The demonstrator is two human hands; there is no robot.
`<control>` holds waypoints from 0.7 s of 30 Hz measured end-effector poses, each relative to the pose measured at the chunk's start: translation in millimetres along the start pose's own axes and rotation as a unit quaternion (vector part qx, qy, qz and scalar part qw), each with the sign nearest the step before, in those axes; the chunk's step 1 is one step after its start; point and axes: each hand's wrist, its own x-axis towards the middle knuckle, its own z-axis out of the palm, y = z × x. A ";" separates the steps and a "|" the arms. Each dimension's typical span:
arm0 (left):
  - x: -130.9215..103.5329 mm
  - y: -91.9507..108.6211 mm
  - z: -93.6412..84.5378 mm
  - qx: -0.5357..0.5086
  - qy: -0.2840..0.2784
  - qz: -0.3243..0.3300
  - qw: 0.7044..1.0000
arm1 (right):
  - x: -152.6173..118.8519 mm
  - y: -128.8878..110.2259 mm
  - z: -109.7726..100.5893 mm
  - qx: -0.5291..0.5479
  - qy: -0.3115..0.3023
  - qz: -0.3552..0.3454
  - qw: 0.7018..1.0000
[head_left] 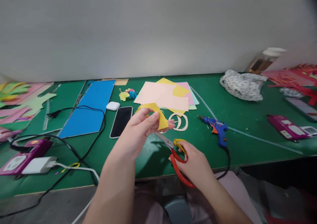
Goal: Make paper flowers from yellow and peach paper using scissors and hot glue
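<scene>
A piece of yellow paper (162, 121) is held up above the green surface (153, 163) by the left hand (146, 121), pinched between thumb and fingers, with part of the paper covered by the hand. A pair of scissors (177, 154) with red handles is grasped by the right hand (195, 159); its blades are pointed toward the underside of the left hand, and whether the paper is touched by them cannot be told. A piece of yellow material is also seen at the scissors' upper handle. Behind the hands, a stack of coloured sheets (160, 93) is topped by a pale pink one, on which a yellow leaf-shaped cutout (180, 91) is laid. Just in front of the stack, a cream paper ring (184, 121) is placed. To the left of the paper, a dark-screened phone (121, 122) is laid flat, with a white case (113, 106) near its far end and small coloured paper shapes (127, 94) beyond. Farther left, a blue board (89, 108) is crossed by a black cable (95, 108). To the right of the scissors, a blue glue gun (216, 126) is laid on its side, and a patterned cloth (242, 85) is bunched near the wall.
</scene>
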 end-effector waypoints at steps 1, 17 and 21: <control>0.5 -0.2 -1.2 0.001 0.008 0.007 1.000 | 0.6 2.3 -2.1 0.001 0.003 0.005 1.000; 34.5 -35.5 -1.8 0.116 0.101 -0.062 0.986 | -18.3 40.1 -24.1 0.392 0.008 0.104 0.914; 24.9 -28.6 9.9 0.038 0.077 -0.061 0.994 | -37.1 33.2 -13.8 0.407 0.008 0.115 0.906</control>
